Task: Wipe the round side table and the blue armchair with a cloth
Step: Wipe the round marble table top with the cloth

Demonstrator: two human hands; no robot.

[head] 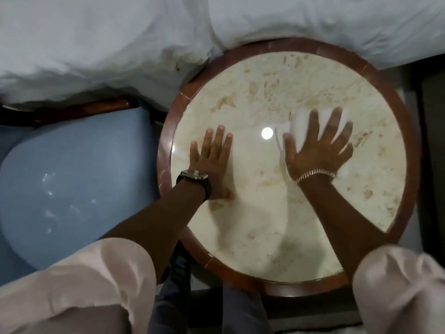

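On the round counter (pixel 289 97), seen from the head camera looking straight down, both hands lie flat against the pale marble top inside its reddish-brown wooden rim. The left hand (pixel 212 160) rests palm down on the left part of the top, its fingers held straight and close together, gripping nothing; a dark watch (pixel 194 175) sits on that wrist, just inside the rim. The right hand (pixel 317 150) is on the right half of the top with its fingers spread wide, pressing down on a white cloth (pixel 295 127). The cloth is blurred; its pale edge shows beyond the thumb and between the fingers, lying flat on the marble under the palm. A metal bracelet (pixel 315 174) circles the right wrist. Between the two hands a round bright reflection (pixel 266 133) glints on the polished stone.

Both forearms reach in from the bottom of the view, out of loose light-coloured sleeves (pixel 91 280). Between the sleeves, dark trousers (pixel 168 307) show beside the near rim of the counter.

The blue armchair (pixel 72 179) stands just to the left of the counter, its smooth seat nearly touching the wooden rim, with a strip of dark wooden frame at its far edge. White bedding (pixel 120 44) fills the top of the view, and its rumpled edge overhangs the far rim of the counter.
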